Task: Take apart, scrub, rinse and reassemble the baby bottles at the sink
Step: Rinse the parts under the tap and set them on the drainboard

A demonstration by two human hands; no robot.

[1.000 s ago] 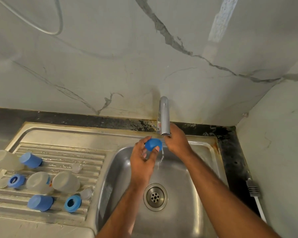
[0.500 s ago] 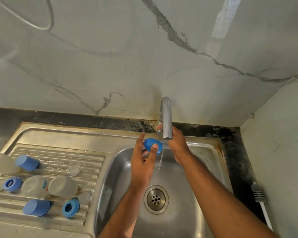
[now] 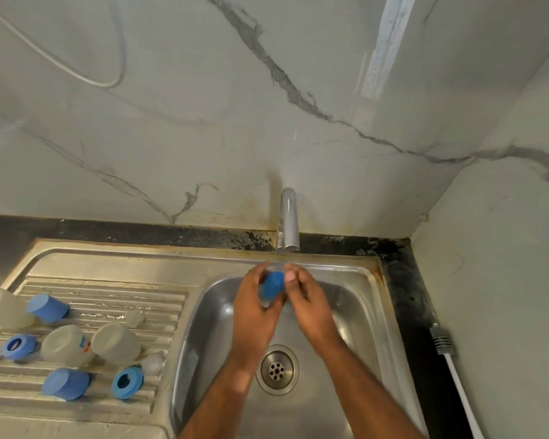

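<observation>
Over the steel sink basin, below the tap, both hands hold a blue bottle cap. My left hand grips it from the left with fingers curled around it. My right hand holds its right side with thumb and fingertips. On the ribbed drainboard lie clear bottle bodies, blue caps, blue collar rings and clear teats.
The drain sits in the basin's middle below my wrists. A bottle brush with a white handle lies on the dark counter at the right, against the marble wall. A marble backsplash rises behind the tap.
My right hand has left the tap and come down to the blue cap. Both hands now hold it, lower in the basin. The water stream seen earlier no longer shows.
</observation>
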